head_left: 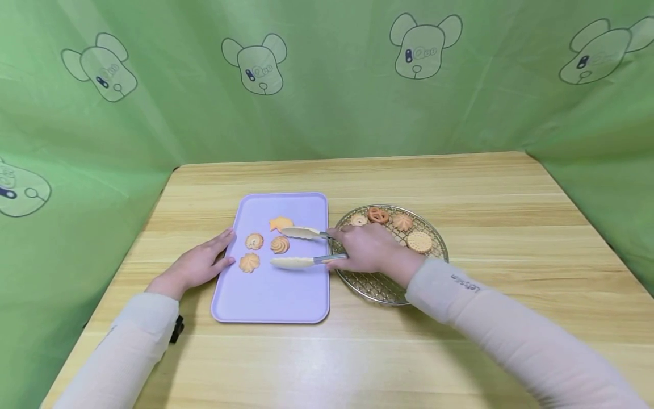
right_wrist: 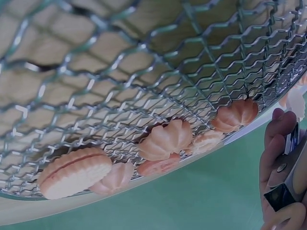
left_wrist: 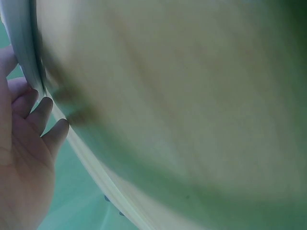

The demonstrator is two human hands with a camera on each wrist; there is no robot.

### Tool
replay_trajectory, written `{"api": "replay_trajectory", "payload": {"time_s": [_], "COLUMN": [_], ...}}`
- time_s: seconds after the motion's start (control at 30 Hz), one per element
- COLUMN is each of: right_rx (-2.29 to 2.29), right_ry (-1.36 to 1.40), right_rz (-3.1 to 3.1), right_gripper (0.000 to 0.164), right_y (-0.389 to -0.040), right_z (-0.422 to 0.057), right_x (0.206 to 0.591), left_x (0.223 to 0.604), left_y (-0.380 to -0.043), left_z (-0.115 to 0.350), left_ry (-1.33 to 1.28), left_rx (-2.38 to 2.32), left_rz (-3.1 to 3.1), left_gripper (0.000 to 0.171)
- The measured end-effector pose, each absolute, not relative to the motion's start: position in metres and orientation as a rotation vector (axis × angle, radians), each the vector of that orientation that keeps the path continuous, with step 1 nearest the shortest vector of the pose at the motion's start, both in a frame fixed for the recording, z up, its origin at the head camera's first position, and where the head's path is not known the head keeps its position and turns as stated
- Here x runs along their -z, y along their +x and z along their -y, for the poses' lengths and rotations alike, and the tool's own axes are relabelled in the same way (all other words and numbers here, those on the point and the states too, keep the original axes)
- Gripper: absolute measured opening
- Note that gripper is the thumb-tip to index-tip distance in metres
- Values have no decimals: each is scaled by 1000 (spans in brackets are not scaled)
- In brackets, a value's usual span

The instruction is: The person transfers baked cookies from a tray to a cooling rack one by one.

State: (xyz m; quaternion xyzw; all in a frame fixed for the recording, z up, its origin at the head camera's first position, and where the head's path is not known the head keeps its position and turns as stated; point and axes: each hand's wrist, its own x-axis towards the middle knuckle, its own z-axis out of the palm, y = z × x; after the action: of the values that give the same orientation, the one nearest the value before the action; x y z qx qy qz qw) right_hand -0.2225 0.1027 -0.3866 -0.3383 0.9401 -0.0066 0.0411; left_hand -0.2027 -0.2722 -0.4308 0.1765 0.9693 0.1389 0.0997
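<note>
My right hand holds metal tongs with pale cream tips, reaching over the right edge of the lavender tray. The tong tips are spread apart, one on either side of a round swirl cookie. Around it on the tray lie a fish-shaped cracker, a ring-like cookie and a flower-shaped cookie. My left hand rests against the tray's left edge, fingertips at the rim; the left wrist view shows these fingers beside the tray's side.
Right of the tray stands a round wire rack, partly under my right forearm. On it sit a pretzel-shaped cookie, a flower cookie, a round sandwich cookie and others. Green cloth hangs behind the wooden table.
</note>
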Motion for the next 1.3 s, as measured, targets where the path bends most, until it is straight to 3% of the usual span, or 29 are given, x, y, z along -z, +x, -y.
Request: {"api": "replay_trajectory", "payload": {"time_s": [0.87, 1.3], "right_rx": [-63, -56], "right_ry": [-1040, -1068], "right_rz": [-2870, -2875], "right_gripper": [83, 75], "right_y": [-224, -221], "right_z": [-87, -84], "right_x": [389, 387], "left_x": [429, 429], "left_y": [-201, -201], "left_z": [272, 271], "left_ry": [554, 552], "left_rx": [-416, -411], "left_rz": [-2888, -2882], "left_gripper": [63, 64]}}
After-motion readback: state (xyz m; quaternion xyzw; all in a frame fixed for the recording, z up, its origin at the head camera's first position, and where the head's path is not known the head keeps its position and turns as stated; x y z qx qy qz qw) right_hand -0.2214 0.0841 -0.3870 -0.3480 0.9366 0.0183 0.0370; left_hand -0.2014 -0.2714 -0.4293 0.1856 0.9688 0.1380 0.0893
